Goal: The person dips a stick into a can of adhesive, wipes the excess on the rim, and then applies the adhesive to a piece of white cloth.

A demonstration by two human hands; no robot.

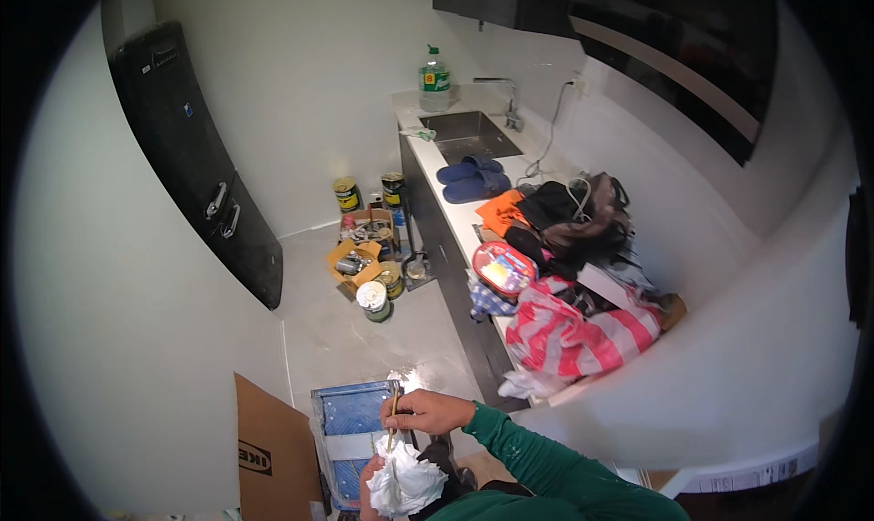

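My right hand (432, 412) pinches a thin brownish stick-like handle (393, 412) between thumb and fingers. The handle's lower end runs down into a crumpled white cloth (407, 483), so what is at that end stays hidden. My left hand (370, 477) is closed on the cloth from its left side, mostly covered by it. Both hands are close together in front of my body. Just beyond them lies a blue ridged tray-like thing (360, 410) with a pale strip across it.
A brown cardboard panel (273, 453) stands at the lower left, a black fridge (196, 157) behind it. Paint cans (373, 301) and open boxes (355, 264) sit on the floor. The right-hand counter (455, 222) carries blue slippers (475, 180), bags (583, 330) and a sink (469, 136).
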